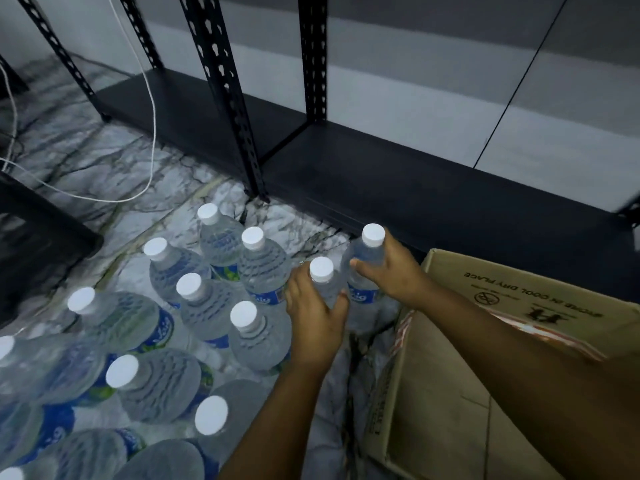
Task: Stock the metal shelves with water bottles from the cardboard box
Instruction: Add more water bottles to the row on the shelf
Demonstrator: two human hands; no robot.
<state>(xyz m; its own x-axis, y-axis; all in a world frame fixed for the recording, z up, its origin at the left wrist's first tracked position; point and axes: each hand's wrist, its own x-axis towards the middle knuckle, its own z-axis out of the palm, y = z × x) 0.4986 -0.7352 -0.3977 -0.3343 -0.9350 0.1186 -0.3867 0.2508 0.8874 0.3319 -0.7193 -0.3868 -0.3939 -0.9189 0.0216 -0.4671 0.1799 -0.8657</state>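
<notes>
Bottles [207, 306] stand capped on the floor, lower left of frame. My left hand [313, 313] and right hand [391, 271] each grip one at the shoulder, frame centre. I judge them heavy, slick, soft-walled; hold below the cap. Shelf [433, 188] bare.

Left hand [313, 308] and right hand [393, 268] extended forward, fingers curled, each gripping bottle neck.

The cardboard box [491, 393] runs off the bottom and right edges, its inside hidden by the right forearm. The water bottles [145, 386] at lower left are blurred and cropped, their label lettering unreadable. The shelf uprights [221, 84] are cut off at the top.
</notes>
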